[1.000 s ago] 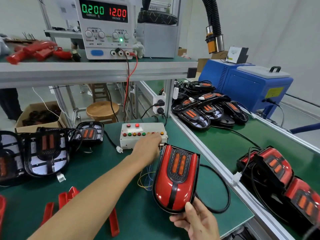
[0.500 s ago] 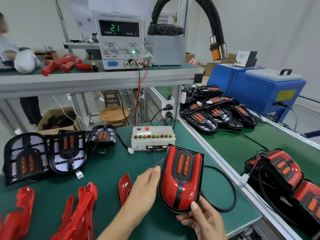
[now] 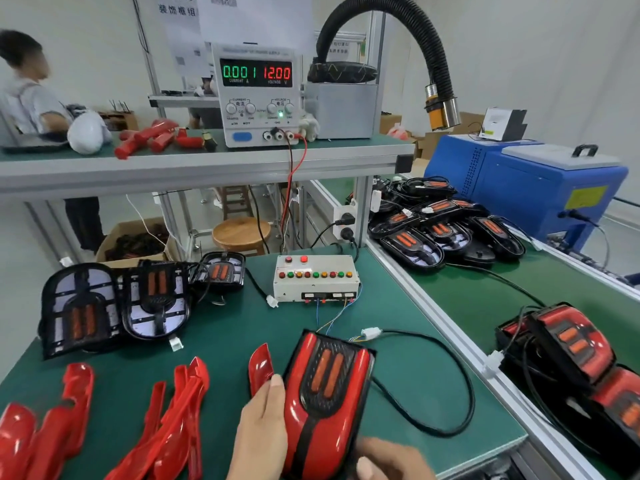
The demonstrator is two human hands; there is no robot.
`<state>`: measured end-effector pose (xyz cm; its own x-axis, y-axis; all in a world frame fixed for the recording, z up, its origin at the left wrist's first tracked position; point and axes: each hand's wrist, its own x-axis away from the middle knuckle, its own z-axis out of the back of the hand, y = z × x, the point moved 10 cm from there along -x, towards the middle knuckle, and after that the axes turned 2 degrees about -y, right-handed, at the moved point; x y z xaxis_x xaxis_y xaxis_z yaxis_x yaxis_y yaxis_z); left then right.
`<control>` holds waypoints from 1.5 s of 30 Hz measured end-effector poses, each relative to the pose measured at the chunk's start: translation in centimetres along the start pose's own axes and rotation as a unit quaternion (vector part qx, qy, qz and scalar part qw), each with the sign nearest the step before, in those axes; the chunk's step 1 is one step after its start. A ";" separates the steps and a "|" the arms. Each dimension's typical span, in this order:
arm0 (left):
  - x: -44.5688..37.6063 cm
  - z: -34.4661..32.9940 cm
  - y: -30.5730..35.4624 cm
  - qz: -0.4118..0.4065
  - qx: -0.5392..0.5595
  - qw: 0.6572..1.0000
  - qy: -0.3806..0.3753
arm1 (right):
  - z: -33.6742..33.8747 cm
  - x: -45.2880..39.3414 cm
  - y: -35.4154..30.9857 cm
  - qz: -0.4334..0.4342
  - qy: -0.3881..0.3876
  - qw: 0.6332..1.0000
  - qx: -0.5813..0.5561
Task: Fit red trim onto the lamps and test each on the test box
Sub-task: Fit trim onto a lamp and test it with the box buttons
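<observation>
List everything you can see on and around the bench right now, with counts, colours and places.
Red-trimmed black lamp: one, near centre of green mat, held.
Untrimmed black lamps: three, far left of mat.
Loose red plastic trim pieces: several, near left.
White test box with coloured buttons: one, mid mat, wired to the held lamp.
Grey bench power supply: one, on shelf, reads 12.00 volts.
Black lamps pile: several, far right belt.
Finished red lamps: at least two, near right.
Blue metal machine: one, far right.
Black corrugated hose: one, overhead.
Round wooden stool: one, under shelf.
Left hand: grips lamp's left edge.
Right hand: holds lamp's near end.
</observation>
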<state>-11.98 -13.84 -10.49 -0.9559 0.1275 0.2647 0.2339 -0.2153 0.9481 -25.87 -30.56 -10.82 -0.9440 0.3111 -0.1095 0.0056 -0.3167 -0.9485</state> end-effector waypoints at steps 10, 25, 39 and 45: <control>2.6 -0.8 -2.4 0.024 -0.118 0.993 0.016 | 2.3 -1.1 2.3 -0.175 -0.002 0.984 -0.023; 3.9 -1.7 1.8 -0.111 -0.397 0.911 0.017 | 6.5 -5.2 1.8 -0.118 0.037 0.958 0.258; -5.1 -14.9 13.0 -0.354 -0.531 0.759 -0.131 | 6.3 -19.9 2.7 0.044 -0.091 0.838 0.536; -8.3 -17.9 11.2 -0.339 -0.623 0.685 -0.165 | 7.2 -20.4 0.0 0.103 -0.084 0.876 0.464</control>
<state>-4.57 -34.61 -5.23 -0.6301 0.7743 0.0579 -0.7735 -0.6325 0.0402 -8.95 -43.36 -6.41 -0.9903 0.0498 -0.1295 -0.0154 -0.9669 -0.2546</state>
